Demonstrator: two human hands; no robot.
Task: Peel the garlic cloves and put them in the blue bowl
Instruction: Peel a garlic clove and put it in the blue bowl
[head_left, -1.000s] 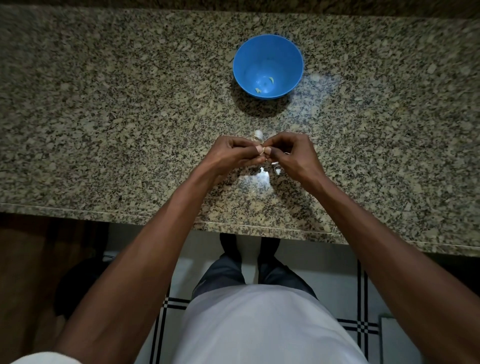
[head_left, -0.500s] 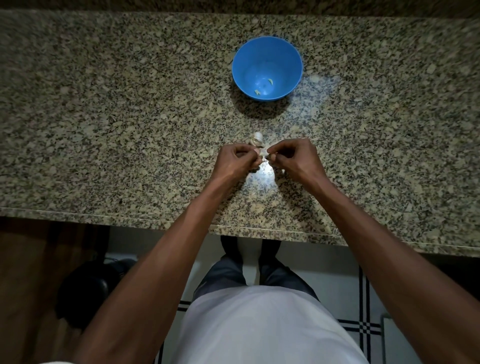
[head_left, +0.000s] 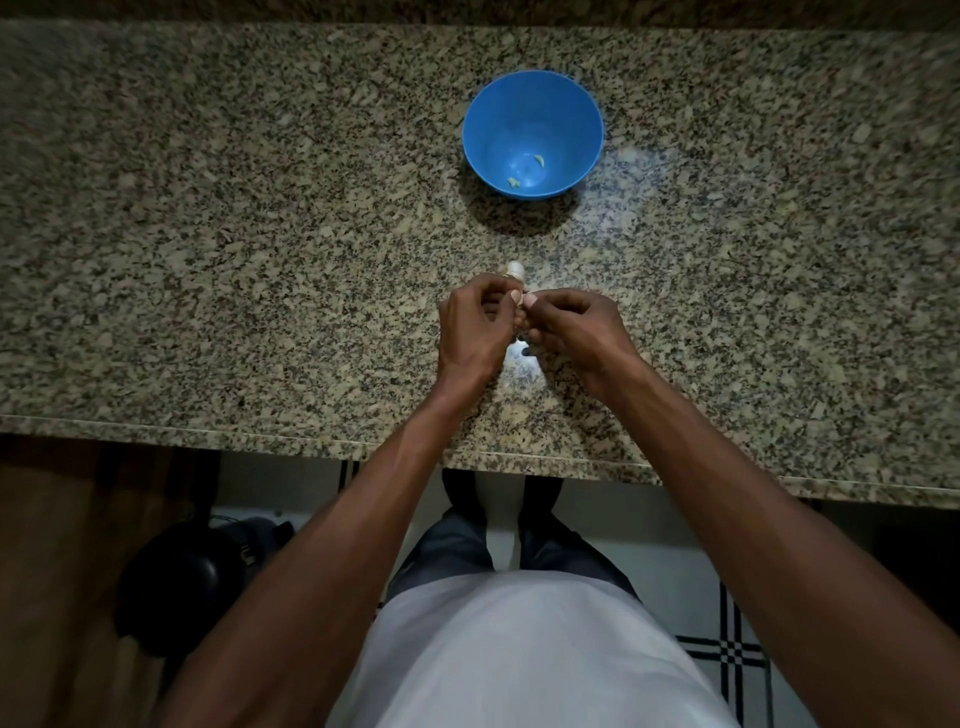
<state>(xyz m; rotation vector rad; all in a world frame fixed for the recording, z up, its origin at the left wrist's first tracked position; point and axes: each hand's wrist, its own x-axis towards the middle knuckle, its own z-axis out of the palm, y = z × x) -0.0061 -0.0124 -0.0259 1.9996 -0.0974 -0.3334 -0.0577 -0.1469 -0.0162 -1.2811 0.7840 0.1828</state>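
Left hand and right hand meet over granite desk, fingers curled, thumbs pinching small garlic clove between them, mostly hidden. Garlic bulb sits on desk just beyond left fingertips. Blue bowl stands farther back, well apart from hands, two peeled cloves inside.
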